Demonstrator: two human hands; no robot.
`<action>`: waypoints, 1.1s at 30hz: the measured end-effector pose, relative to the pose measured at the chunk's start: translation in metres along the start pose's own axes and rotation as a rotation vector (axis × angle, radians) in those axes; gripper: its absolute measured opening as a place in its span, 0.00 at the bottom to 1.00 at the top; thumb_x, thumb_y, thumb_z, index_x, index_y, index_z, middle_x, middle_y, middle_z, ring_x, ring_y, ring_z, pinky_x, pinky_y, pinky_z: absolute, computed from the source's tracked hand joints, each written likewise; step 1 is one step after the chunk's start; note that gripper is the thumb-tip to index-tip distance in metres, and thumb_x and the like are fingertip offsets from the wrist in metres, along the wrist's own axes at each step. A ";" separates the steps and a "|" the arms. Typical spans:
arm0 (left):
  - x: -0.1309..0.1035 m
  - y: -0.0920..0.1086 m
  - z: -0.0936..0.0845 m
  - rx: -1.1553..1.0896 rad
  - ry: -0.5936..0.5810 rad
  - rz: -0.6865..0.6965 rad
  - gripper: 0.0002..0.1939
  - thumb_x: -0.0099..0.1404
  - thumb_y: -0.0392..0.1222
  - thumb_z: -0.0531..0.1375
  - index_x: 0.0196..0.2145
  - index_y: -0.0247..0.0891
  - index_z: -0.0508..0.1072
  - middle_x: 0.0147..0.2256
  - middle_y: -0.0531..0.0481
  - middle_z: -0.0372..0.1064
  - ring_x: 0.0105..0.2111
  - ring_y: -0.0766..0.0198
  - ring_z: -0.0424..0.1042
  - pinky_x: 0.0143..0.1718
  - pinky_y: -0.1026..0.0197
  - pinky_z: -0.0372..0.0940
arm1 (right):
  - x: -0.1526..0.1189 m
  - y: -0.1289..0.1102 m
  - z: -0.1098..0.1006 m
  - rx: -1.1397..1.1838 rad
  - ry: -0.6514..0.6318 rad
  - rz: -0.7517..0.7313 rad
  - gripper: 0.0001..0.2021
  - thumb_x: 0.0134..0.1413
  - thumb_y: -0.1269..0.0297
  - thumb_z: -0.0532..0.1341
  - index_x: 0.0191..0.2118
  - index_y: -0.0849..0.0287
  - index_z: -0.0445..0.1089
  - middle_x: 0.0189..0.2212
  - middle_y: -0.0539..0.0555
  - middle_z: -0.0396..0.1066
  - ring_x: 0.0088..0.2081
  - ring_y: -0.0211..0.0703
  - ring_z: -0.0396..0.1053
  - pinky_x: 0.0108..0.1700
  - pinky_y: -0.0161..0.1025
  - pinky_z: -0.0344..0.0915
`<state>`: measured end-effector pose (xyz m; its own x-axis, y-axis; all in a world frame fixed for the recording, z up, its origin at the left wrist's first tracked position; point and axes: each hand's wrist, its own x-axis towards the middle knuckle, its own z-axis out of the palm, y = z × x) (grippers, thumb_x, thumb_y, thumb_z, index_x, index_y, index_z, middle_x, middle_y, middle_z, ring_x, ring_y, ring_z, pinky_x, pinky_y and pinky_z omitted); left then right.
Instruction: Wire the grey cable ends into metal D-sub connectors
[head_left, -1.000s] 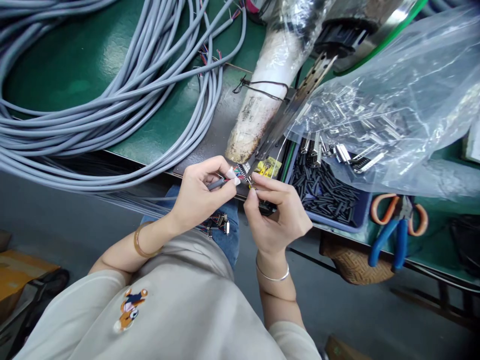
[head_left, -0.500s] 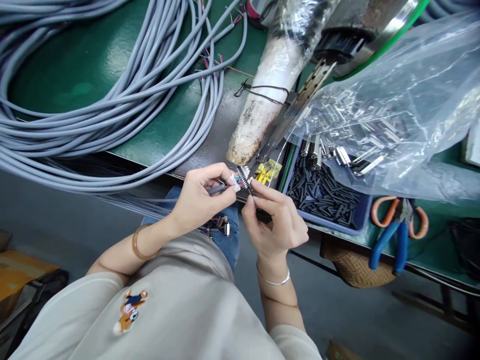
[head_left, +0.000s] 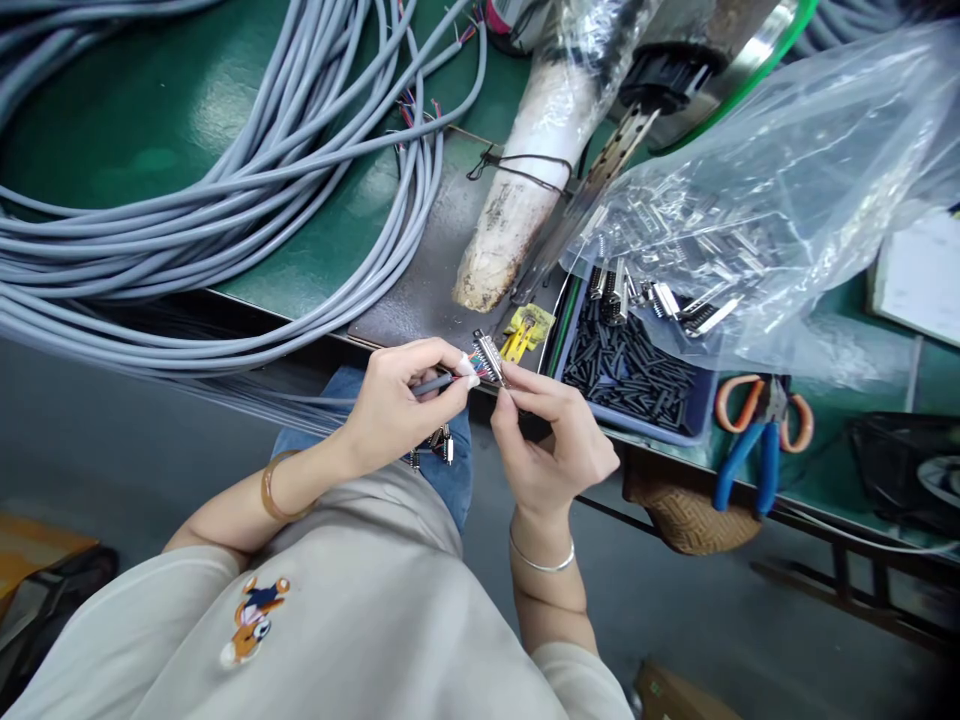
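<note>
My left hand [head_left: 409, 400] is closed around the end of a grey cable [head_left: 433, 385], with white covering on its thumb and fingertip. Thin coloured wires [head_left: 471, 368] fan out of the cable to a metal multi-pin connector [head_left: 488, 357]. My right hand [head_left: 551, 430] pinches the connector's lower end between thumb and forefinger. Just beyond the connector is the stained tip of a white wrapped tube [head_left: 499, 245], apart from it. Several wired connectors [head_left: 442, 443] hang by my lap, partly hidden by my left hand.
Grey cable coils [head_left: 300, 200] cover the left of the green table. Right of my hands are yellow pieces [head_left: 519, 340], a blue tray [head_left: 694, 430] of black sleeves, a plastic bag [head_left: 810, 220] of connectors and blue-and-orange-handled pliers [head_left: 761, 440]. A dark fan-like object [head_left: 911, 470] sits far right.
The connector has turned in my fingers and come slightly away from the tube's tip. My right fingertips have shifted along its lower end. The whole view has moved a little rightward.
</note>
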<state>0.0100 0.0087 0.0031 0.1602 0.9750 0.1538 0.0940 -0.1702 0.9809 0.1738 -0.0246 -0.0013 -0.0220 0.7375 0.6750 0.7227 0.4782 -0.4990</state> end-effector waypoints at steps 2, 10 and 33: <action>0.000 0.000 0.001 0.032 0.036 -0.008 0.02 0.62 0.33 0.63 0.31 0.34 0.76 0.30 0.50 0.76 0.23 0.73 0.66 0.25 0.68 0.60 | 0.003 -0.002 0.001 0.016 -0.009 0.036 0.09 0.55 0.77 0.68 0.37 0.57 0.72 0.41 0.54 0.83 0.41 0.40 0.82 0.43 0.36 0.77; 0.014 0.008 0.004 0.118 0.142 0.055 0.02 0.61 0.33 0.62 0.30 0.34 0.76 0.26 0.54 0.73 0.19 0.76 0.58 0.21 0.69 0.55 | 0.021 -0.005 0.009 0.011 -0.008 0.079 0.07 0.58 0.75 0.67 0.37 0.55 0.73 0.40 0.50 0.82 0.42 0.40 0.81 0.45 0.38 0.77; 0.008 0.009 -0.001 -0.020 0.017 -0.073 0.03 0.62 0.34 0.64 0.30 0.34 0.75 0.28 0.52 0.73 0.23 0.73 0.61 0.24 0.68 0.56 | 0.012 0.000 0.003 0.039 -0.013 0.064 0.08 0.60 0.75 0.65 0.42 0.55 0.73 0.40 0.51 0.83 0.40 0.41 0.82 0.40 0.36 0.78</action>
<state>0.0112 0.0151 0.0136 0.1369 0.9870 0.0839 0.0856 -0.0962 0.9917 0.1714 -0.0140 0.0053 0.0139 0.7731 0.6341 0.6957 0.4480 -0.5615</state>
